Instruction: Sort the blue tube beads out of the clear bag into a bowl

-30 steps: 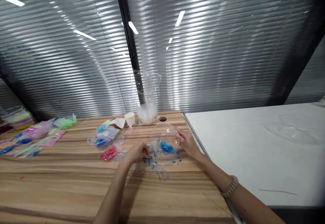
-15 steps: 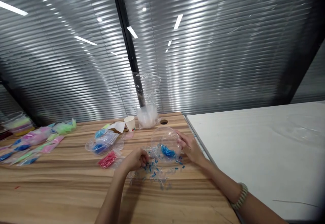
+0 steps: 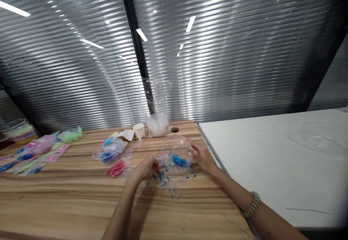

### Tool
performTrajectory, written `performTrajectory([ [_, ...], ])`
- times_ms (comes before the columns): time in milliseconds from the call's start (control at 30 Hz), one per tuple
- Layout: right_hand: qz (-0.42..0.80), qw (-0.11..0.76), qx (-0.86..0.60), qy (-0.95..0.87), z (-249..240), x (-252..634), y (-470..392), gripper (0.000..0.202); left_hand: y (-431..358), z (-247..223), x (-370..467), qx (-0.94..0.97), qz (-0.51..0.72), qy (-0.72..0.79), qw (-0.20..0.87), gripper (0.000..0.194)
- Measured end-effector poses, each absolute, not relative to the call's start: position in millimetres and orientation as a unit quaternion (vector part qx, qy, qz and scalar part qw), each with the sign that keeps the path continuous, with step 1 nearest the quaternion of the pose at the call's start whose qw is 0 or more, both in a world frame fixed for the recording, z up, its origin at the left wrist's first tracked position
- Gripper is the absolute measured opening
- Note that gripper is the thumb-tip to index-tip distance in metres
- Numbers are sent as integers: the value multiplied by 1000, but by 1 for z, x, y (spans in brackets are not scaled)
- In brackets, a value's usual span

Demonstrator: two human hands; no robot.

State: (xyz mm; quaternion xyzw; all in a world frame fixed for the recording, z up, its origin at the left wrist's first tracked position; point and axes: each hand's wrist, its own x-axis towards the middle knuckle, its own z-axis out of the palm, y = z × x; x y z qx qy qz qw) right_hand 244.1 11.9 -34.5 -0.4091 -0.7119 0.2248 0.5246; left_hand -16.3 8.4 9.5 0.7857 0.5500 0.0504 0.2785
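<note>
My right hand (image 3: 202,156) grips the right rim of a clear plastic bowl (image 3: 174,144), tilted toward me. Blue tube-like pieces (image 3: 179,160) lie heaped in its bottom. To the left of the bowl, my left hand (image 3: 149,168) is low over the table with its fingers curled and pinched together; whatever is between them is too small to make out. Loose blue and clear pieces (image 3: 164,183) lie scattered on the wood below the bowl and beside the left fingertips.
Left of my hands are a bag of red pieces (image 3: 116,169) and a clear container with a blue bag (image 3: 107,156). Behind stand a paper cup (image 3: 139,131) and a bag of white material (image 3: 157,124). Colourful bags (image 3: 40,145) lie far left. A white table (image 3: 272,153) adjoins on the right.
Both hands stay in nearly the same places. The left hand has shifted very slightly among the scattered pieces, and the bowl is still held tilted. The view has moved a little.
</note>
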Motion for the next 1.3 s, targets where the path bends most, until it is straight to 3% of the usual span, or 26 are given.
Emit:
performTrajectory([
  [300,236,620,-462,-589,-48,246,27,58,8,5,-13,784,55,565,251,19],
  [733,232,580,-487,-610,-43,238,22,65,-6,14,-9,797,27,581,165,15],
  [1100,208,557,-439,-673,-37,234,10,58,-1,20,4,807,280,485,187,9],
  [1300,214,540,-412,-702,-35,234,4,55,-2,10,19,848,272,428,154,8],
])
